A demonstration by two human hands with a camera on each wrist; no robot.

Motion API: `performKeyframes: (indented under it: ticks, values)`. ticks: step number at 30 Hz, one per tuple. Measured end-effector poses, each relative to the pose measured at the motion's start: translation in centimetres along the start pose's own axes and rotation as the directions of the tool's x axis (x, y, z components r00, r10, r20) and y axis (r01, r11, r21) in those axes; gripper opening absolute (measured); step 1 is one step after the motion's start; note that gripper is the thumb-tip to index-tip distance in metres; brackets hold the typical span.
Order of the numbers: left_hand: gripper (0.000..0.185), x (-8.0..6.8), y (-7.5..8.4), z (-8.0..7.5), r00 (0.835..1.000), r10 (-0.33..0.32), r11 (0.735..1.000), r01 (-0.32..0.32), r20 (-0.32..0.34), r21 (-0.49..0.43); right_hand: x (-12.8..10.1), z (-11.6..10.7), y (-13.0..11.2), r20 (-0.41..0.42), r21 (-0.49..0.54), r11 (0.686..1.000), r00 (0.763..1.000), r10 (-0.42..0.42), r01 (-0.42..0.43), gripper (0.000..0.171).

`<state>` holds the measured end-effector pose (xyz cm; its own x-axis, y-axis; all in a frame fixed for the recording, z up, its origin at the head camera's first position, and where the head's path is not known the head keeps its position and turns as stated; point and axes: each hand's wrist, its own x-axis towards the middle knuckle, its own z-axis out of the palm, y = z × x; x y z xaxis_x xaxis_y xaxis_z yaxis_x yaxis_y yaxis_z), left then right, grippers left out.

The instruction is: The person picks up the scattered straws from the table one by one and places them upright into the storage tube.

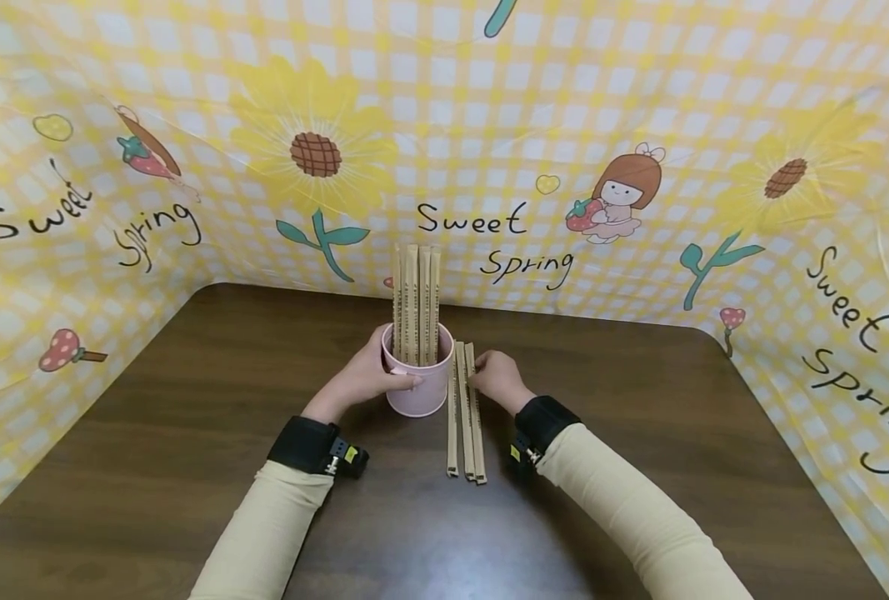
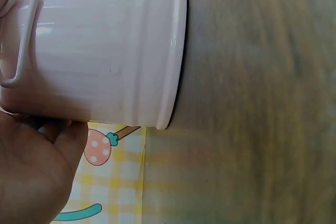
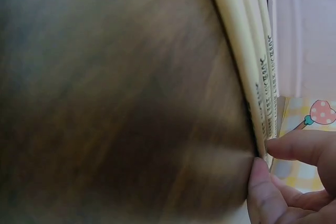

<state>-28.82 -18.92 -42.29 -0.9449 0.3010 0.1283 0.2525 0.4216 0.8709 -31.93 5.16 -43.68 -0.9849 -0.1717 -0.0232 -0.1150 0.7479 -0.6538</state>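
Note:
A pink bucket stands upright on the table, with several long, tan paper-wrapped sticks upright in it. My left hand grips the bucket's left side, thumb across its front; the left wrist view shows the pink wall and a wire handle close up. Right of the bucket, 3 more paper-wrapped sticks lie side by side on the table, dark print along them. With thumb and finger, my right hand pinches the rightmost stick near its far end.
The dark brown wooden table extends to both sides and towards me. A yellow checked cloth with printed flowers and lettering hangs behind the table and along its left and right sides.

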Motion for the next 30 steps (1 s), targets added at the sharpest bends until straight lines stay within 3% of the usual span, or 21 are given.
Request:
performKeyframes:
  ticks: [4,9,15,19,24,26,30]
  values:
    - [0.093,0.0,-0.3,0.1,1.000,0.018,1.000,-0.018,0.006,-0.011,0.0,0.1,-0.1,-0.017,-0.010,1.000,1.000,-0.003,0.003,0.007]
    - [0.094,-0.1,-0.5,0.2,1.000,0.018,0.999,-0.018,-0.004,-0.031,0.1,0.0,-0.1,0.029,0.045,0.999,1.000,0.005,-0.007,0.027]
    - [0.095,-0.1,-0.6,0.2,1.000,0.020,1.000,-0.021,-0.017,-0.024,0.0,-0.6,-0.1,0.061,0.127,0.989,0.996,0.072,-0.079,0.008]
    - [0.096,-0.1,-0.6,0.1,1.000,0.016,1.000,-0.017,-0.026,-0.022,0.8,-0.4,0.6,0.109,0.255,0.957,0.987,0.114,-0.138,0.027]
    - [0.095,-0.3,-0.6,0.0,1.000,0.015,1.000,-0.015,-0.012,-0.012,7.8,4.3,9.2,0.157,0.446,0.887,0.986,0.049,-0.115,0.032]
    - [0.094,-0.3,-0.5,0.0,1.000,0.018,1.000,-0.018,-0.011,-0.010,9.1,5.3,10.9,0.166,0.474,0.874,0.986,0.029,-0.105,0.030]
    - [0.093,0.0,-0.4,0.1,1.000,0.021,1.000,-0.021,-0.006,-0.011,4.5,1.1,5.1,0.186,0.418,0.894,0.979,0.087,-0.160,0.038]
